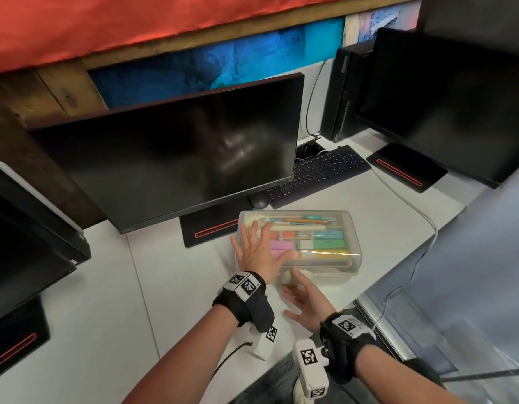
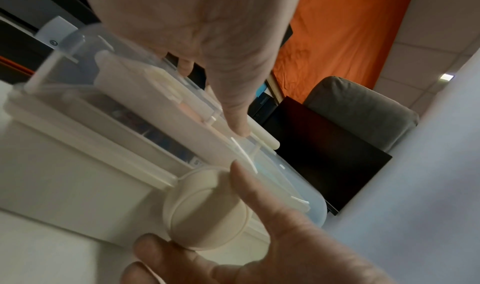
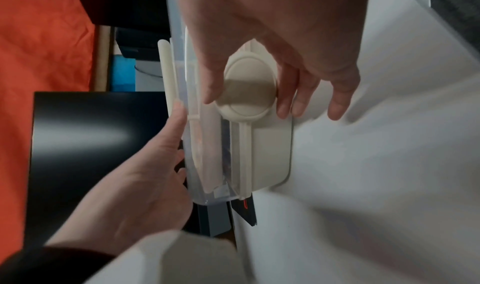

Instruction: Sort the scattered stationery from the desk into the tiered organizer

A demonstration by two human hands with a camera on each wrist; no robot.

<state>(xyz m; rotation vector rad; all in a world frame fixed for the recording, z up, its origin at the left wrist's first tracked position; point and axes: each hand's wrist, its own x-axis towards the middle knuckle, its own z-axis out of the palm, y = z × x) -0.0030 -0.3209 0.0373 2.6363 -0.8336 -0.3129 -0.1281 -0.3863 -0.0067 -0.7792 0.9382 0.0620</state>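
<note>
The tiered organizer (image 1: 356, 258) stands on the white desk in front of the monitor, its clear lid down over pens (image 1: 305, 220) and pink, green and yellow blocks (image 1: 325, 244). My left hand (image 1: 258, 252) lies flat on the left part of the lid, fingers straight and spread; the left wrist view shows a fingertip pressing the lid (image 2: 241, 128). My right hand (image 1: 308, 301) is at the front, fingers straight, thumb and fingers on either side of the round cream knob (image 3: 246, 87) without closing on it. The cream base (image 3: 272, 155) sits on the desk.
A dark monitor (image 1: 179, 147) and its stand base (image 1: 211, 228) rise just behind the organizer. A keyboard (image 1: 319, 170) and mouse (image 1: 259, 202) lie at the back right, a second monitor (image 1: 450, 106) further right. A white cable (image 1: 421, 217) runs along the desk's right edge.
</note>
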